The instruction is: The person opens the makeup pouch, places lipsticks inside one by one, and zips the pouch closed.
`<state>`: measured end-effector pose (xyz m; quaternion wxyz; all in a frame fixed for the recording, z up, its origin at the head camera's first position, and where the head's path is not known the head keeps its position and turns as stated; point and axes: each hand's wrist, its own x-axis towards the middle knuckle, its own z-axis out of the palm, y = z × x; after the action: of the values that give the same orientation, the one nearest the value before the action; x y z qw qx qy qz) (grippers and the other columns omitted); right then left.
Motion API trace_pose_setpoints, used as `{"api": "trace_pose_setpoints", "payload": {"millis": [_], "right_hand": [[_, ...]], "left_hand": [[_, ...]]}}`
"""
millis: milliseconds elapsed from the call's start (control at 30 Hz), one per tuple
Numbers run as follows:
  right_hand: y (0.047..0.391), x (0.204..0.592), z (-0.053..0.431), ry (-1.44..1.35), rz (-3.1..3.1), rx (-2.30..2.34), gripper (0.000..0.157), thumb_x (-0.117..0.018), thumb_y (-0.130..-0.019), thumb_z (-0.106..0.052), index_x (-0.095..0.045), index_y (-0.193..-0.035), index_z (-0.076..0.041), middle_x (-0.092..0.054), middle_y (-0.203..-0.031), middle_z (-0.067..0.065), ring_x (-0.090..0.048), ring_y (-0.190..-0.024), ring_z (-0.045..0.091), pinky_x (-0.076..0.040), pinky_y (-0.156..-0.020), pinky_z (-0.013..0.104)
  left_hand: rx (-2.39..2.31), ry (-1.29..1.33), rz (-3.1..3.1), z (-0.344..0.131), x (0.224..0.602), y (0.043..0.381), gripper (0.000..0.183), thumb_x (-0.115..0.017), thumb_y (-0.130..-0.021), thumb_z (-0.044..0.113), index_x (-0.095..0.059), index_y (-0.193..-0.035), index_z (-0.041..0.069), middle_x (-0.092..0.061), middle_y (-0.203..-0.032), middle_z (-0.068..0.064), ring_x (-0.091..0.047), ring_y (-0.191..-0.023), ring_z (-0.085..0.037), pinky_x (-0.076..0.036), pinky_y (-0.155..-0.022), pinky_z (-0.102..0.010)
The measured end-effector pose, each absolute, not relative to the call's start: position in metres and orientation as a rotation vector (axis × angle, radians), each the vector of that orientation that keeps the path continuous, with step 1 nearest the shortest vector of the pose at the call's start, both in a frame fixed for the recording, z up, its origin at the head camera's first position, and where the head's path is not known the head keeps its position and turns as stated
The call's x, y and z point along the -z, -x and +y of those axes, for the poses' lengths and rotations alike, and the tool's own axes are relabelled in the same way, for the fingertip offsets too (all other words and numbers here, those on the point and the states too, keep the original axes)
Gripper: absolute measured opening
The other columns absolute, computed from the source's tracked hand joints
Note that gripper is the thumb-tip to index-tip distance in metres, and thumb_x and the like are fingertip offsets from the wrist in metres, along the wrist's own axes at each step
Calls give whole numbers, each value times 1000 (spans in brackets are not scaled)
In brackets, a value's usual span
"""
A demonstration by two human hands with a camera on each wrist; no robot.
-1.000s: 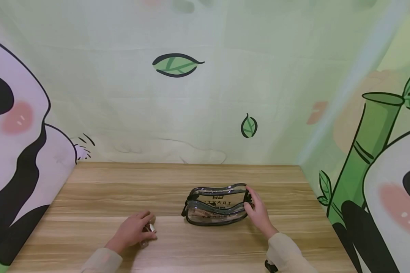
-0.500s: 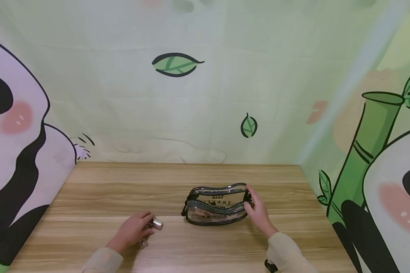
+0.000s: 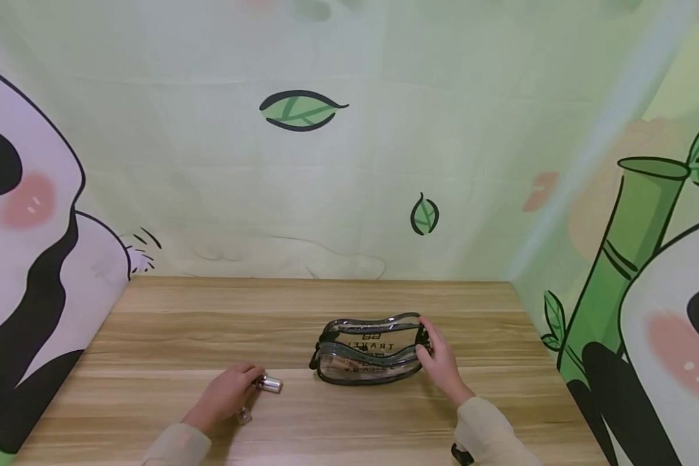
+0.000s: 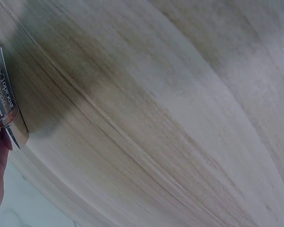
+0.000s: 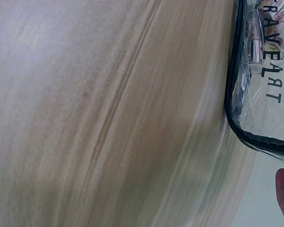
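My left hand (image 3: 227,391) pinches a lipstick (image 3: 270,384) low over the left part of the wooden table. Its silver end pokes out to the right of my fingertips, and a clear piece shows below the hand. In the left wrist view the lipstick (image 4: 4,97) has a see-through part printed "avocado"; fingers cover part of it. A clear pouch (image 3: 369,370) with black piping and "TRAVEL" lettering stands mid-table. My right hand (image 3: 439,362) grips its right end, thumb at the near side, fingers behind. In the right wrist view the pouch (image 5: 265,113) holds a silver tube and other small items.
The wooden table (image 3: 210,323) runs back to a pale green wall cloth (image 3: 349,168) printed with pandas, leaves and bamboo. A small black object (image 3: 462,454) shows by the right sleeve at the front.
The lipstick's silver end has turned and slid out rightward past my left fingertips, while the clear piece has come into fuller view below. My right hand and the pouch have kept their places.
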<state>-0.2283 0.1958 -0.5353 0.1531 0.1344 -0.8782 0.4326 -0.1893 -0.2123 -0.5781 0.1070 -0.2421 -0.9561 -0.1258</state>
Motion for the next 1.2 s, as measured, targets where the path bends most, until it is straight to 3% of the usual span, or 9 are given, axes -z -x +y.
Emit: {"api": "trace_pose_setpoints", "payload": {"millis": [467,1200], "right_hand": [[229,536,197,-394,-2495,-1260,52,-49,-79,-4,-41,-130,-2,-44,-130,20,-48,-91,29,-37,-56,20],[231,539,197,-391,-2493,-1229,52,-50,-79,-4,-41,-130,-3,-45,-129,19,-49,-97,28,-43,-66,25]], "left_hand": [[301,713,-2833,-212,578,188,24,-70,-69,11,-59,-89,15,-61,-84,-1,-58,-75,-18,-51,-67,-33],[296,659,-2852,-212,573,188,32,-69,-69,7,-61,-99,10,-61,-94,-6,-58,-85,-23,-49,-76,-39]]}}
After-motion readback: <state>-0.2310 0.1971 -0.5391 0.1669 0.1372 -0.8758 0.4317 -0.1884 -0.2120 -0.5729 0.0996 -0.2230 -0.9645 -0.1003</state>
